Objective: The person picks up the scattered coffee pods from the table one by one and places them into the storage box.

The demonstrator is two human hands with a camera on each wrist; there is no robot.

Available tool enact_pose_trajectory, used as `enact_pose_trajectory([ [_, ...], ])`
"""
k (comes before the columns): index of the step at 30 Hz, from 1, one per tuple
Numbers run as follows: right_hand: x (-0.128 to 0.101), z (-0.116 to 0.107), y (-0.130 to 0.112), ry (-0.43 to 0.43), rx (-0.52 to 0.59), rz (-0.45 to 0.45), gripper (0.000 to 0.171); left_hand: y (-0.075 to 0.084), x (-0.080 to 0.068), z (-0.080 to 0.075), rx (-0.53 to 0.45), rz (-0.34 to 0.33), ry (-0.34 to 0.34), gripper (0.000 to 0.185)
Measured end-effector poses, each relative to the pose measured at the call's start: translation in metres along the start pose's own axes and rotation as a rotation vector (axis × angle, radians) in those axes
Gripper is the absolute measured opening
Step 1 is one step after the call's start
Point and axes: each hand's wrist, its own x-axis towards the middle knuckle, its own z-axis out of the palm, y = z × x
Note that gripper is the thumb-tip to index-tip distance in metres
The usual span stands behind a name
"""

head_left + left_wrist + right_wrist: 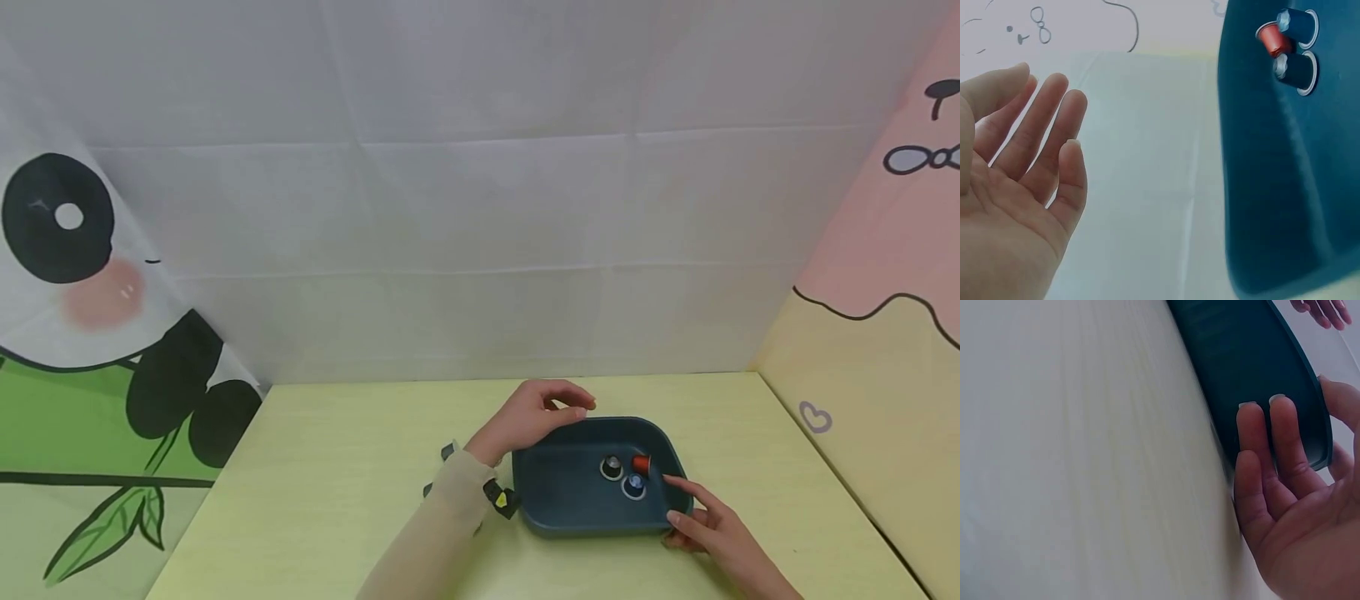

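Here, a dark teal rounded tray (570,500) with three capsules (625,475), right hand (705,525) fingers straight against its wall.

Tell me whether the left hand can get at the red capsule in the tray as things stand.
Probably yes: the left hand hovers open at the tray's far-left rim, and nothing covers the red capsule, beside two dark capsules.

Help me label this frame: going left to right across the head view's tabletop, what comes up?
Left hand → dark capsule → blue capsule → right hand. The teal tray holds the capsules.
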Motion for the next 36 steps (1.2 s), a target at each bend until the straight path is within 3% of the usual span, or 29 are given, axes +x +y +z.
enact_pose_trajectory([
  [7, 0.000, 0.000, -0.001, 0.000, -0.008, 0.001, 0.041, 0.003, -0.021, -0.017, 0.012, -0.010, 0.050, 0.018],
  [22, 0.001, -0.001, 0.000, -0.008, 0.015, 0.011, 0.041, -0.013, -0.077, -0.046, 0.072, -0.078, 0.097, 0.020],
  [36, 0.000, -0.003, 0.002, -0.027, 0.018, -0.015, 0.042, -0.040, -0.136, -0.053, 0.043, -0.179, 0.141, 0.019],
])
